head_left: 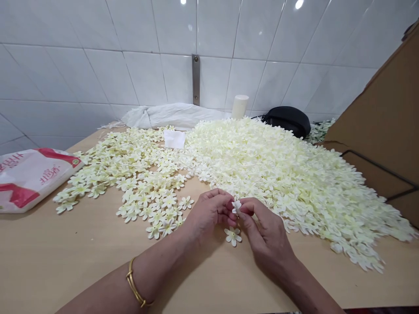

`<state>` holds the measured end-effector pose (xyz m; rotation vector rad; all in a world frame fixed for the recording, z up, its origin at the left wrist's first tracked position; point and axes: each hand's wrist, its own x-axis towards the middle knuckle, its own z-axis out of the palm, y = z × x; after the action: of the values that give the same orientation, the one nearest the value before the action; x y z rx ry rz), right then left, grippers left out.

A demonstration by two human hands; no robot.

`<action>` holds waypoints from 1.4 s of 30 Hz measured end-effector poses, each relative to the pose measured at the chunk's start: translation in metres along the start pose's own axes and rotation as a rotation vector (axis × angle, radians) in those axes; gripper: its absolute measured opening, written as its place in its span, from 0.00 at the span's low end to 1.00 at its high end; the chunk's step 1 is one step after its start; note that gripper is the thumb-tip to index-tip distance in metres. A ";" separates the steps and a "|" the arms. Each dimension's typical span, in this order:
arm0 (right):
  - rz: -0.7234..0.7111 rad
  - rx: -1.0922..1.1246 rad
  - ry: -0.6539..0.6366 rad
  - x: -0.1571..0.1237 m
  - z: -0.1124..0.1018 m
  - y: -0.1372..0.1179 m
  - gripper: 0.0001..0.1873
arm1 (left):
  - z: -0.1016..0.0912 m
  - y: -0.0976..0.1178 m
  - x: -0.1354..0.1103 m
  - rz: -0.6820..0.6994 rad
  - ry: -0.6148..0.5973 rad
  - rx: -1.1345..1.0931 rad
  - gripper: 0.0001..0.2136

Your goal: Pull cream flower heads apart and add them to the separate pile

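Between both hands, at the middle of the table, is a small white artificial flower point(236, 206). My right hand point(266, 226) pinches it between thumb and forefinger. My left hand point(211, 211) is closed on its other side, thumb and forefinger meeting at the petals. A single pale yellow-white flower point(233, 236) lies on the table just below the fingertips. Beyond the hands spreads a big heap of pale flowers point(262, 157). To the left lies a looser spread of similar flowers point(131, 161), some with a small dark hole at the centre.
A red and white packet point(36, 176) lies at the left on the wooden table point(65, 261). By the tiled wall are a white cloth or sack point(176, 114), a white cylinder point(240, 107) and a black rounded object point(288, 120). White paper point(174, 139) lies among the flowers. Cardboard point(379, 113) stands right.
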<state>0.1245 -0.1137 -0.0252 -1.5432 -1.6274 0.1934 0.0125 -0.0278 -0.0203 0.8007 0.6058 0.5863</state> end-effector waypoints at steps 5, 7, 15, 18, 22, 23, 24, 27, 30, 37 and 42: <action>-0.052 0.062 -0.078 -0.001 0.000 -0.003 0.08 | -0.001 -0.001 -0.001 -0.053 0.029 0.002 0.09; -0.049 0.098 -0.077 -0.001 0.000 -0.003 0.08 | 0.000 -0.001 -0.001 -0.044 0.042 0.006 0.07; 0.295 0.268 0.148 0.001 -0.008 0.001 0.08 | 0.006 0.005 -0.008 0.119 0.054 0.204 0.06; 0.305 0.263 0.105 0.002 -0.011 -0.002 0.08 | 0.007 0.007 -0.009 0.189 0.094 0.261 0.06; 0.220 0.122 0.002 0.000 -0.012 -0.009 0.08 | 0.010 0.007 -0.010 0.229 0.176 0.259 0.05; 0.191 0.090 -0.028 -0.001 -0.013 -0.011 0.08 | 0.011 0.007 -0.010 0.233 0.192 0.256 0.05; 0.165 0.062 -0.057 -0.001 -0.013 -0.013 0.08 | 0.011 0.007 -0.010 0.235 0.202 0.254 0.05; 0.110 0.000 -0.113 -0.004 -0.015 -0.016 0.09 | 0.011 0.008 -0.009 0.239 0.219 0.252 0.05; 0.066 -0.045 -0.119 -0.003 -0.021 -0.017 0.10 | 0.007 0.010 -0.006 0.264 0.292 0.207 0.04; 0.129 -0.340 0.299 0.020 -0.050 0.016 0.08 | 0.001 0.005 -0.002 0.238 0.136 0.247 0.06; 0.145 -0.200 0.302 0.016 -0.045 0.012 0.12 | 0.004 0.004 -0.005 0.207 0.066 0.301 0.07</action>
<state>0.1654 -0.1160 0.0020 -1.7489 -1.3295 -0.1245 0.0107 -0.0312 -0.0139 1.1396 0.6859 0.7228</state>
